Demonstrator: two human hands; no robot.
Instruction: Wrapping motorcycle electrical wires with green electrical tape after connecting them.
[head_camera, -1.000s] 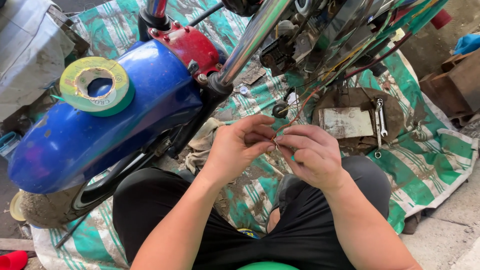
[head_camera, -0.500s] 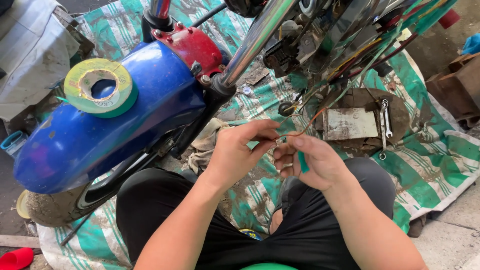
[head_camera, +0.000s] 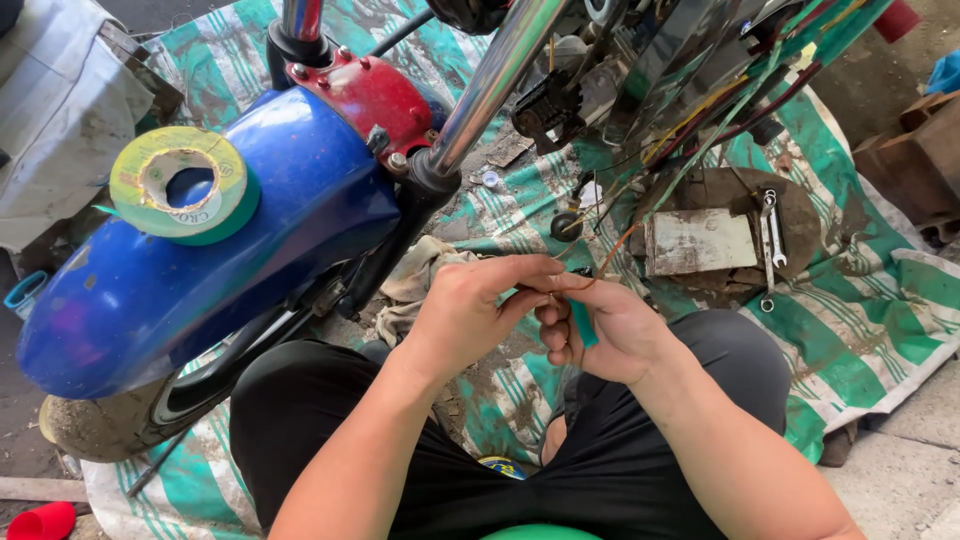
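My left hand (head_camera: 470, 310) and my right hand (head_camera: 605, 330) meet over my lap, fingertips pinched together on a thin brown wire (head_camera: 612, 252) that runs up into the motorcycle's wiring. A green taped wire (head_camera: 582, 322) lies against my right palm. Just left of my hands is the blue front fender (head_camera: 200, 280) of the motorcycle. A roll of green tape (head_camera: 185, 185) rests on top of the fender. The chrome fork tube (head_camera: 490, 85) rises above my hands.
A striped green-and-white tarp (head_camera: 870, 320) covers the ground. On it lie a dirty flat metal plate (head_camera: 700, 240), wrenches (head_camera: 770, 235), a crumpled rag (head_camera: 415, 280) and a bundle of loose wires (head_camera: 700, 120). A red cup (head_camera: 40, 522) sits at the bottom left.
Both hands have shifted slightly right and up, still pinched together on the wire. The green taped piece now shows against my right palm.
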